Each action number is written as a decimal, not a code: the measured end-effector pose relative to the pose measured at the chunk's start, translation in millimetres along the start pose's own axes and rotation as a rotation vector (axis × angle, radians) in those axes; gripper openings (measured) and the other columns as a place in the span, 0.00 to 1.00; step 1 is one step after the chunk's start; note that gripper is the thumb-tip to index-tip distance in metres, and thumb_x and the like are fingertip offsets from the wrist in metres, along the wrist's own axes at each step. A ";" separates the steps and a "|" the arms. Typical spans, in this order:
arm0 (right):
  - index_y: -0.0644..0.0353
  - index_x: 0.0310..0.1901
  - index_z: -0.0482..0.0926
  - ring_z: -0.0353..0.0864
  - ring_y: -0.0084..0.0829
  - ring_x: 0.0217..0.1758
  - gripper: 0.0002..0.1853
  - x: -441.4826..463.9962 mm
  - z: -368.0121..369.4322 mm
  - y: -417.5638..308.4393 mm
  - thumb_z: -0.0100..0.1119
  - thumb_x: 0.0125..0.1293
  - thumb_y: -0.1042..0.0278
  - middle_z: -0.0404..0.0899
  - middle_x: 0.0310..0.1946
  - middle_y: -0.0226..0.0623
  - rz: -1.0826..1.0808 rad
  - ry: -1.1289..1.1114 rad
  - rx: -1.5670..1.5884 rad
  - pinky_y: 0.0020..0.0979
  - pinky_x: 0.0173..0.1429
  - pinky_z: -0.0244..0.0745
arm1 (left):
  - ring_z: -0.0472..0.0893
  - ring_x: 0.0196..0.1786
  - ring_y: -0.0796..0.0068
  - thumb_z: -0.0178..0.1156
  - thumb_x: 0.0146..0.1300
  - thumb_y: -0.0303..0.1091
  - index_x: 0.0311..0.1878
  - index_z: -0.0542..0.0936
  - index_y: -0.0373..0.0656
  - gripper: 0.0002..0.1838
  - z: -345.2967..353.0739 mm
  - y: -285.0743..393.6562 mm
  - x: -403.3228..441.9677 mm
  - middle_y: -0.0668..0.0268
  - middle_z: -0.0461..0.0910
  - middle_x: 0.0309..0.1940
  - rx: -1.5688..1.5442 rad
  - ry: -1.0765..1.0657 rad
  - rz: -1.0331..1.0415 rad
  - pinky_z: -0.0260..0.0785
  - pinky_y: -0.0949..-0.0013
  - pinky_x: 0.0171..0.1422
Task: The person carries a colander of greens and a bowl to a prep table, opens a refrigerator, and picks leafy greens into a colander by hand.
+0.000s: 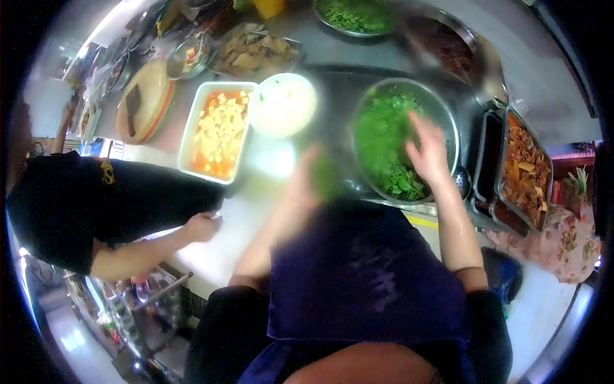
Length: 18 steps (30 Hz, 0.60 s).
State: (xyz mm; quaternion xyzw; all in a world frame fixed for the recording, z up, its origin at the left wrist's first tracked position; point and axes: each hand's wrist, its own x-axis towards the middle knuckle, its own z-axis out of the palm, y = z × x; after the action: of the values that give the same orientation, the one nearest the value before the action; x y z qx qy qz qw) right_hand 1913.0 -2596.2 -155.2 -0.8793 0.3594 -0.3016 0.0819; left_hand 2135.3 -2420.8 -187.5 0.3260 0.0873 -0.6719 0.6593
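My left hand (303,182) is blurred by motion in front of my apron. A smear of leafy greens (325,178) lies against its fingers, and the hand seems closed on them. Above a round metal colander (453,128), my right hand (427,148) has its fingers spread with nothing visible in them. Loose leafy greens (401,182) fill much of the colander, right under that hand. To the left stand a white bowl (282,105) with pale contents, partly washed out by glare, and a white rectangular tub of cubed tofu (220,125) in reddish liquid.
Metal trays of brown food (524,169) stand at the right. A bowl of greens (358,16) and a tray of brownish pieces (252,52) sit farther back. A cleaver (132,109) lies on a round board (153,96). Another person's hand (201,226) is close at left.
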 end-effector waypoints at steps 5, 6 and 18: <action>0.52 0.46 0.80 0.76 0.35 0.29 0.17 2.7 10.9 -17.5 0.60 0.52 0.71 0.78 0.23 0.35 0.279 -0.100 0.161 0.39 0.39 0.71 | 0.75 0.33 0.69 0.65 0.52 0.49 0.40 0.76 0.50 0.18 -15.7 -3.1 -28.3 0.66 0.77 0.33 0.031 0.207 0.071 0.67 0.66 0.36; 0.53 0.45 0.80 0.77 0.37 0.28 0.17 -1.9 24.1 -14.4 0.59 0.51 0.73 0.78 0.22 0.33 0.115 0.001 0.000 0.41 0.47 0.72 | 0.73 0.34 0.69 0.64 0.52 0.51 0.40 0.76 0.50 0.19 -15.7 -1.7 -33.7 0.66 0.77 0.33 0.025 0.202 0.057 0.66 0.65 0.38; 0.60 0.55 0.73 0.75 0.42 0.53 0.25 0.2 -76.0 -16.0 0.60 0.53 0.68 0.79 0.45 0.43 0.318 0.062 0.194 0.42 0.59 0.69 | 0.76 0.31 0.78 0.57 0.62 0.44 0.38 0.75 0.47 0.11 31.4 6.7 -2.2 0.70 0.76 0.29 0.124 -0.060 0.050 0.71 0.75 0.25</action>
State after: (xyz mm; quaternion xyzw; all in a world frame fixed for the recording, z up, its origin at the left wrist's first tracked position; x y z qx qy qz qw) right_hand 1877.7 -2579.1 -88.2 -0.7896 0.4655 -0.3450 0.2020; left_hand 2131.2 -2437.0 -160.0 0.3478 0.0175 -0.6688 0.6568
